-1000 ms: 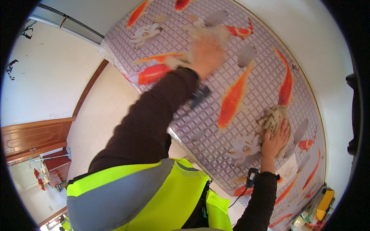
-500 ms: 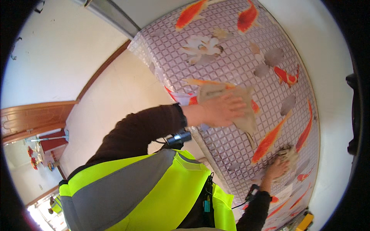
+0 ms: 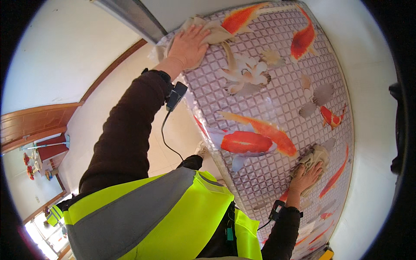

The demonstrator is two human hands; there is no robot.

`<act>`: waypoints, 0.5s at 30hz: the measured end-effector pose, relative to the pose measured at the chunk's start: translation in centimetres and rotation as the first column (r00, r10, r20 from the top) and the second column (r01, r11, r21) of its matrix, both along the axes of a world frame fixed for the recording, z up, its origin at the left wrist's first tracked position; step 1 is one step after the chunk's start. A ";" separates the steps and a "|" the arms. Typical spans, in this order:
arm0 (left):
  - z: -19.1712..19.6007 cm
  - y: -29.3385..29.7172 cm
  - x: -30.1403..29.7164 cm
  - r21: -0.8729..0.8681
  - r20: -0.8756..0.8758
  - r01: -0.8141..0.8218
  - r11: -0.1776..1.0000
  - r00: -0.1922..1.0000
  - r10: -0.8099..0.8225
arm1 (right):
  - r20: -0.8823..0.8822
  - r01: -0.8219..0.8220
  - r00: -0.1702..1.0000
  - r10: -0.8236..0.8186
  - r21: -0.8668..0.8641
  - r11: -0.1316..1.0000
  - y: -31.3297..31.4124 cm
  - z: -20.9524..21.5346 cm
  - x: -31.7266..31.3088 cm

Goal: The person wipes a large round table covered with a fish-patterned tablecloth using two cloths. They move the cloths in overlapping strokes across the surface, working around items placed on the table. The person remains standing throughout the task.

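A patterned tabletop cover (image 3: 277, 104) with a lattice print, orange koi and pale flowers spreads in front of me. My left hand (image 3: 189, 47) lies with fingers stretched and a little apart on a beige cloth (image 3: 216, 34), at the cover's far left corner. The cloth is pressed under the palm and trails to the right. Nearer me on the right, my right hand (image 3: 306, 177) is closed over a second, bunched beige cloth (image 3: 317, 157) against the cover. Part of that cloth is hidden under the fingers.
A white wall (image 3: 372, 117) runs along the cover's right edge. Beyond the far left corner stands a grey metal frame (image 3: 130, 17). Pale floor (image 3: 173, 125) lies to the left, with a red cabinet (image 3: 53, 147) farther off. Something yellow (image 3: 327, 255) sits at the lower right.
My left hand and its cloth have slid from the middle of the cover to the far left corner. The right hand and its cloth have moved slightly farther away from me.
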State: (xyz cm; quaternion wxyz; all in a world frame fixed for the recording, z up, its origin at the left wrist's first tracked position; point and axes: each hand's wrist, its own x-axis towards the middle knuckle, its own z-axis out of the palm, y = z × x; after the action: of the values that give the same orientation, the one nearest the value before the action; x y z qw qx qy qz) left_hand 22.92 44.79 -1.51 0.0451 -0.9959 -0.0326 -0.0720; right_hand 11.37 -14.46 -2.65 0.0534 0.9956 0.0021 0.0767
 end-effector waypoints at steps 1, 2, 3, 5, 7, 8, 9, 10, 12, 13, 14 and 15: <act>-0.3 -0.2 0.9 -0.030 0.034 -0.032 0.999 0.999 0.033 | 0.012 -0.003 1.000 0.003 0.019 1.000 0.0 0.0 -0.1; -0.3 -0.5 1.6 -0.058 0.032 -0.079 0.995 0.996 0.081 | -0.001 0.006 1.000 -0.006 -0.006 1.000 0.0 0.0 -0.1; -0.2 -1.5 2.7 -0.066 0.086 -0.110 0.992 0.990 0.116 | -0.004 0.015 1.000 -0.015 -0.004 1.000 0.0 0.0 0.0; -0.1 -5.6 5.8 -0.101 0.089 -0.212 0.972 0.971 0.221 | -0.019 0.028 0.999 -0.028 -0.005 1.000 0.1 0.1 0.1; 0.5 -10.8 8.3 -0.120 0.034 -0.088 0.989 0.995 0.092 | -0.019 0.026 1.000 -0.025 0.027 0.999 0.3 0.2 0.1; 0.7 -13.9 8.6 -0.201 0.010 0.018 0.979 1.000 -0.016 | -0.032 0.028 0.999 -0.026 0.056 0.998 0.3 0.3 0.1; 0.8 -17.2 8.3 -0.276 0.030 0.126 0.953 0.992 -0.123 | -0.024 0.029 0.999 -0.028 0.052 0.998 0.4 0.5 0.0; 0.8 -21.1 7.1 -0.457 0.141 0.198 0.867 0.979 -0.149 | -0.016 0.034 0.999 -0.033 0.067 0.997 0.5 0.5 -0.1; 0.6 -26.0 2.7 -0.345 0.305 0.544 0.765 0.835 -0.457 | -0.015 0.023 1.000 -0.022 0.059 0.998 0.8 0.7 -0.1; 0.5 -28.0 0.6 -0.419 0.240 0.587 0.692 0.807 -0.540 | -0.020 0.040 0.999 -0.039 0.060 0.997 0.9 0.8 -0.1; 0.4 -29.4 -1.6 -0.470 0.211 0.627 0.622 0.763 -0.610 | -0.028 0.048 0.999 -0.046 0.066 0.997 1.1 0.9 0.0; 0.3 -30.1 -4.1 -0.501 0.240 0.665 0.554 0.722 -0.649 | -0.020 0.038 0.999 -0.036 0.083 0.996 1.2 1.0 0.1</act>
State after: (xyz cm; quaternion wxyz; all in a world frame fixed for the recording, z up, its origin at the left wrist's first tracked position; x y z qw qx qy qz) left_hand 18.87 14.70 -1.24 -0.2762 -0.9020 0.3208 -0.0844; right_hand 11.46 -13.23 -1.64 0.0132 0.9975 -0.0191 0.0664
